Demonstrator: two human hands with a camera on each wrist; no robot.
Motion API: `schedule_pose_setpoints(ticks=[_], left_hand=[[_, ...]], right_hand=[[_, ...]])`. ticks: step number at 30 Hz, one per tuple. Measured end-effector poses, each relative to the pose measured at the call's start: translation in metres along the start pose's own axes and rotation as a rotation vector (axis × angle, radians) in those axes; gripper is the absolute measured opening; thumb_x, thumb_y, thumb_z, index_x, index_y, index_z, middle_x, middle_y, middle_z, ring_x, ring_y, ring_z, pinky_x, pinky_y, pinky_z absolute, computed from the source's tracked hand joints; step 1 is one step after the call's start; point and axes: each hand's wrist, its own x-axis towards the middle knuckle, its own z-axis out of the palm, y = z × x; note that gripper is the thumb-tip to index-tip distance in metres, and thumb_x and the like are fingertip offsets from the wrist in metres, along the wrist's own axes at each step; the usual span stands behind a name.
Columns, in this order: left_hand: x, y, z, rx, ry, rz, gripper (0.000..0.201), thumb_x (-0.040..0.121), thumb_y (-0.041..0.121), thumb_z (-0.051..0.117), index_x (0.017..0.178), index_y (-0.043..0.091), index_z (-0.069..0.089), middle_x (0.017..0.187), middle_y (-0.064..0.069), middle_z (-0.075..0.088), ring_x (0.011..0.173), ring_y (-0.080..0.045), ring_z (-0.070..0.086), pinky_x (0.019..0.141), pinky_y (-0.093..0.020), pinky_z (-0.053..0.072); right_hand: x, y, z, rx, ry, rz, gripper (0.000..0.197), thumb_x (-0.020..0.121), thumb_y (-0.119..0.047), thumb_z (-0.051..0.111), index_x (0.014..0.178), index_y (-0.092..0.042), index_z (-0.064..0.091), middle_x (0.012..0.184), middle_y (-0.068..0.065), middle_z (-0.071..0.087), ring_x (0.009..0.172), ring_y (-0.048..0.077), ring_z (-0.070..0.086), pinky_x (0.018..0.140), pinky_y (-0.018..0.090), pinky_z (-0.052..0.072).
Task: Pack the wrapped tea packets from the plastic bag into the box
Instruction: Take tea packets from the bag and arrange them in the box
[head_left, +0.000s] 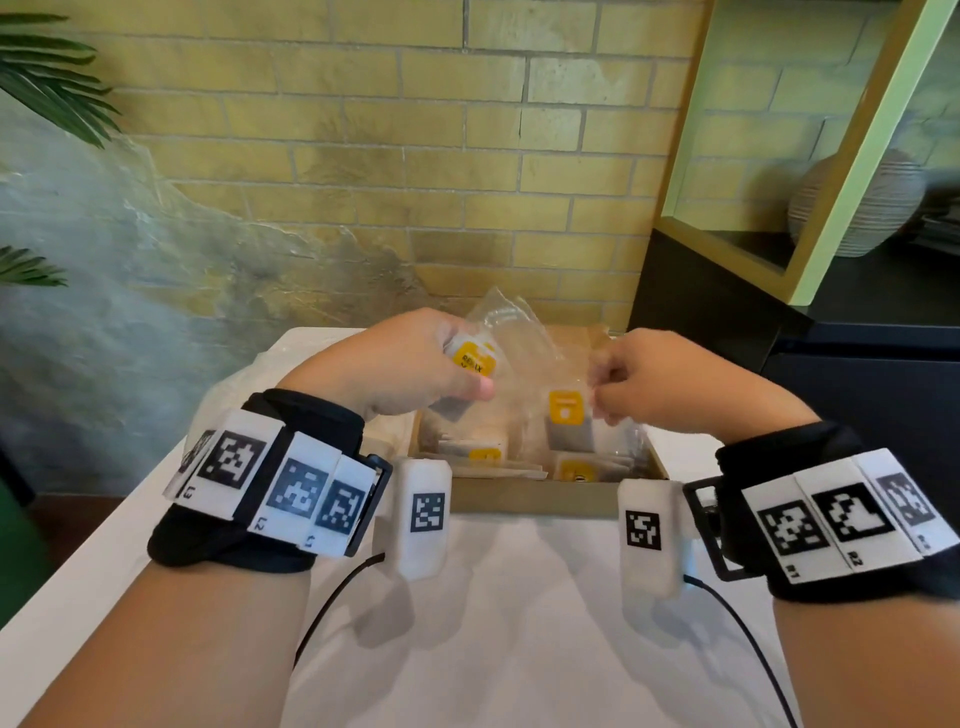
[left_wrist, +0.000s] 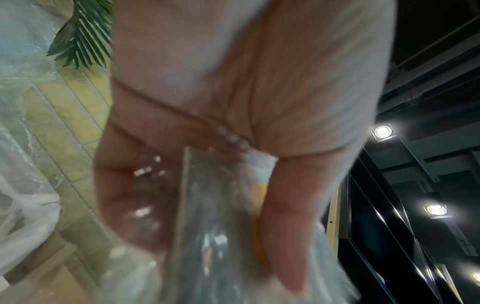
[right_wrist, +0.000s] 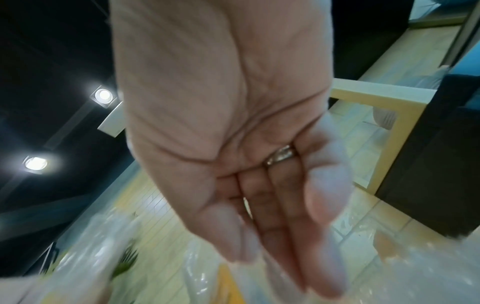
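Both hands work above the open cardboard box (head_left: 524, 496), which sits on the white surface (head_left: 519, 623) with its long side running left to right in the head view. The placement seems deliberate: anything that slips out of the clear plastic bag (head_left: 519, 338) falls among the packets already lying flat inside.

The left hand (head_left: 405, 364) has its fingers curled around the bag's upper left part. Its grip pinches a tea packet (head_left: 474, 358) with a yellow label through the film, the thumb (left_wrist: 285, 226) pressed along the packet's edge in the left wrist view. That packet stands tilted, its long axis running from the upper left down to the lower right, printed face toward the head camera.

The right hand (head_left: 649, 384) pinches the bag's right edge between thumb and fingertips in the head view. The right wrist view is too blurred to confirm contact, showing fingers (right_wrist: 285, 236) extended over the film. Judging by the two holds, the hands are spreading the bag so its contents can drop.

A second packet (head_left: 566, 421) hangs nearly upright below the right hand, long axis vertical and yellow label uppermost. Whether it is inside the bag or free of it cannot be told.
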Motion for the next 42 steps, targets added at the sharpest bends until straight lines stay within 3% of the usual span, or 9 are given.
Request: schedule_pose_setpoints(ticks=[4,11,15,18,21,25,30,36,42], left_hand=[[-0.003,0.000,0.003,0.206,-0.177,-0.041,0.022,0.078,0.020,0.073,0.060,0.019,0.060,0.056,0.010,0.062,0.059,-0.010,0.058,0.078,-0.032,0.052],[-0.007,0.005,0.007,0.175,-0.310,-0.055,0.006,0.081,0.013,0.070,0.085,0.016,0.065,0.065,0.005,0.063,0.064,-0.012,0.058,0.067,-0.025,0.050],[-0.007,0.004,0.009,0.175,-0.330,-0.088,0.010,0.083,0.013,0.068,0.081,0.021,0.063,0.067,0.005,0.061,0.061,-0.009,0.057,0.058,-0.016,0.048],[-0.004,0.002,0.012,0.213,-0.286,-0.100,0.012,0.083,0.015,0.067,0.083,0.025,0.061,0.072,0.005,0.063,0.064,-0.009,0.059,0.064,-0.021,0.050],[-0.002,-0.002,0.012,0.221,-0.261,-0.124,0.011,0.083,0.016,0.068,0.085,0.024,0.060,0.074,0.003,0.063,0.069,-0.014,0.059,0.073,-0.030,0.052],[0.001,-0.008,0.006,0.261,-0.192,-0.144,0.019,0.082,0.021,0.068,0.071,0.025,0.053,0.066,0.007,0.057,0.065,-0.012,0.054,0.071,-0.028,0.045],[0.001,-0.013,0.002,0.239,-0.166,-0.178,0.009,0.084,0.020,0.065,0.078,0.023,0.058,0.071,0.005,0.060,0.066,-0.010,0.056,0.065,-0.024,0.042],[0.001,-0.017,-0.007,0.207,-0.117,-0.191,0.008,0.084,0.023,0.066,0.084,0.017,0.063,0.079,0.000,0.065,0.073,-0.015,0.059,0.074,-0.028,0.045],[0.000,-0.022,-0.010,0.139,-0.099,-0.194,0.015,0.084,0.021,0.067,0.095,0.010,0.066,0.089,-0.008,0.069,0.079,-0.018,0.063,0.083,-0.032,0.049]], right_hand=[[-0.004,0.004,-0.009,0.178,0.149,-0.006,0.008,0.081,-0.008,0.058,0.076,-0.012,0.063,0.066,0.001,0.067,0.066,0.014,0.061,0.065,0.028,0.049],[-0.005,0.006,-0.012,0.291,0.185,-0.012,0.011,0.088,-0.009,0.055,0.082,-0.017,0.059,0.078,0.007,0.066,0.073,0.019,0.064,0.058,0.024,0.052],[-0.006,0.007,-0.011,0.289,0.122,-0.009,0.010,0.089,-0.008,0.055,0.084,-0.015,0.059,0.077,0.004,0.063,0.068,0.016,0.063,0.061,0.026,0.056],[-0.006,0.007,-0.010,0.143,0.038,-0.025,0.013,0.085,-0.006,0.058,0.080,-0.018,0.060,0.075,-0.001,0.062,0.065,0.010,0.060,0.068,0.026,0.054],[-0.005,0.005,-0.006,-0.025,-0.030,-0.041,0.015,0.082,-0.005,0.059,0.079,-0.019,0.064,0.076,-0.007,0.059,0.068,0.004,0.053,0.062,0.016,0.044],[-0.005,0.003,0.000,-0.116,-0.145,-0.007,0.014,0.080,-0.007,0.062,0.081,-0.019,0.069,0.077,-0.009,0.060,0.069,0.004,0.052,0.059,0.015,0.039],[-0.004,-0.006,0.012,-0.177,-0.273,0.011,0.014,0.081,-0.014,0.065,0.084,-0.027,0.069,0.100,-0.007,0.066,0.096,0.013,0.058,0.089,0.026,0.046],[-0.004,-0.008,0.011,-0.232,-0.284,0.028,0.012,0.083,-0.015,0.063,0.080,-0.026,0.064,0.104,-0.003,0.065,0.091,0.014,0.054,0.079,0.023,0.041],[-0.004,-0.011,0.011,-0.273,-0.289,0.033,0.011,0.084,-0.016,0.061,0.091,-0.024,0.065,0.111,0.000,0.064,0.093,0.015,0.054,0.077,0.023,0.038]])
